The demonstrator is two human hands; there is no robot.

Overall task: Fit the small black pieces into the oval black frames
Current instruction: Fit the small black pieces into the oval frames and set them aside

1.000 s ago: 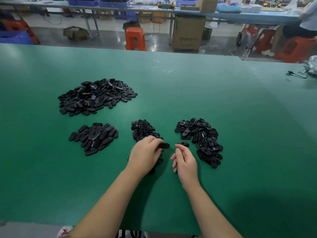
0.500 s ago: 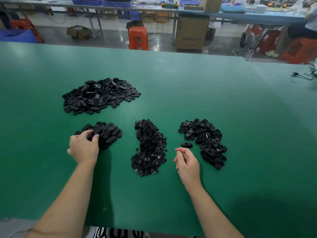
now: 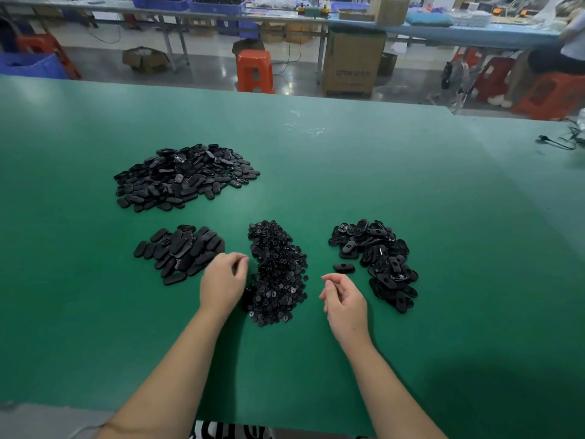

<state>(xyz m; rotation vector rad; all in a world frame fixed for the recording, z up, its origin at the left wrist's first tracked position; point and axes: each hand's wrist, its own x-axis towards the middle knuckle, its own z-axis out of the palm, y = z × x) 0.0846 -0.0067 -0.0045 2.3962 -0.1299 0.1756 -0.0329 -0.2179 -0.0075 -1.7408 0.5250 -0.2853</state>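
A heap of small black pieces (image 3: 278, 274) lies in the middle of the green table (image 3: 411, 191). To its right is a pile of oval black frames (image 3: 376, 261) with holes, and one single frame (image 3: 344, 267) lies apart at that pile's left edge. A small pile of closed ovals (image 3: 180, 253) sits to the left, with a bigger pile (image 3: 186, 175) behind it. My left hand (image 3: 223, 280) hovers with curled fingers at the left edge of the small pieces, nothing visible in it. My right hand (image 3: 343, 299) rests loosely curled just below the single frame, holding nothing visible.
A black cable (image 3: 557, 142) lies at the table's far right edge. Beyond the table stand an orange stool (image 3: 254, 71), a cardboard box (image 3: 351, 63) and another bench. A person (image 3: 569, 42) sits at the far right.
My left hand carried an oval piece to the small left pile, let it go, and has come back right to the heap of small pieces. My right hand barely moved.
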